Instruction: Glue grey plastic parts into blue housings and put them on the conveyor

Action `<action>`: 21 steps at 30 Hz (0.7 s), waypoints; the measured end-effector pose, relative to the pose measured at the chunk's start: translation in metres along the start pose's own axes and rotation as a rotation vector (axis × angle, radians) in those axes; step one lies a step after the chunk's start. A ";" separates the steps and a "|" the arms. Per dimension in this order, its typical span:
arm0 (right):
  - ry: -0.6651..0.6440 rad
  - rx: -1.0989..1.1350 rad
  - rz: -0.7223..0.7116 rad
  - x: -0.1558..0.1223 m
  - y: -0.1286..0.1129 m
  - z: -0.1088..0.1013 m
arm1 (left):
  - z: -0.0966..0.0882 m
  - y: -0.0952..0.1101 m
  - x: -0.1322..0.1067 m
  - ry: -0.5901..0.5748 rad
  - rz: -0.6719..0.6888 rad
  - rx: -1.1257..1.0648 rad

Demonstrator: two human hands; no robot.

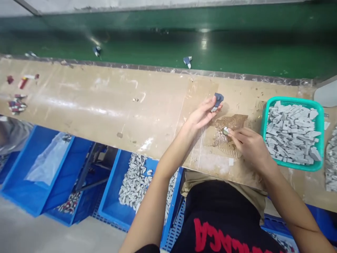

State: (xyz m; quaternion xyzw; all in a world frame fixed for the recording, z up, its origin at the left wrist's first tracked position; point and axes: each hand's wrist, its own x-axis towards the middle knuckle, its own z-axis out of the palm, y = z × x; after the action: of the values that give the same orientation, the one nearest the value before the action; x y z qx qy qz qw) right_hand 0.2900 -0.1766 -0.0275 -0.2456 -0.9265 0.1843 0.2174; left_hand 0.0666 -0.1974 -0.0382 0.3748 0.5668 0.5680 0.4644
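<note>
My left hand [204,114] is closed on a dark blue plastic piece [218,99] with a pale grey part at its lower end, raised over the worktable [158,116]. Lower and to the right, my right hand [246,142] pinches a small whitish-green piece [225,131] between thumb and fingertips; its exact kind is too small to make out. Both pieces are apart from each other. Beneath the hands, the brown cardboard table cover is torn and shows a worn patch [234,121].
A teal basket [321,137] full of grey plastic pieces stands at the right. Assembled blue-and-white pieces [187,62] lie on the green conveyor belt [147,49]. Red parts [17,105] rest at the far left. Blue bins [105,196] holding grey pieces sit below the table's near edge.
</note>
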 end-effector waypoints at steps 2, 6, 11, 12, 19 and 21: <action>-0.006 -0.012 0.002 0.001 0.000 0.001 | 0.002 0.003 -0.002 -0.050 -0.043 -0.163; -0.041 -0.033 0.010 0.001 0.001 0.002 | 0.001 0.005 0.001 -0.086 -0.124 -0.297; -0.032 -0.043 -0.006 0.001 0.000 0.000 | -0.002 0.008 0.005 -0.101 -0.149 -0.280; -0.019 -0.036 -0.010 0.002 -0.001 -0.001 | -0.002 0.009 0.005 -0.110 -0.167 -0.305; 0.139 0.037 -0.019 0.006 -0.006 -0.009 | 0.001 0.017 -0.003 -0.102 -0.173 -0.456; 0.143 0.091 0.021 0.006 -0.007 -0.011 | 0.003 0.017 -0.004 -0.091 -0.170 -0.485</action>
State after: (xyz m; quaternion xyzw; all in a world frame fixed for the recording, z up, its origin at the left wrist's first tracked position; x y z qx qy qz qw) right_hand 0.2881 -0.1763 -0.0133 -0.2577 -0.8967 0.2103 0.2920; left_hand 0.0693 -0.1989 -0.0205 0.2289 0.4220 0.6287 0.6117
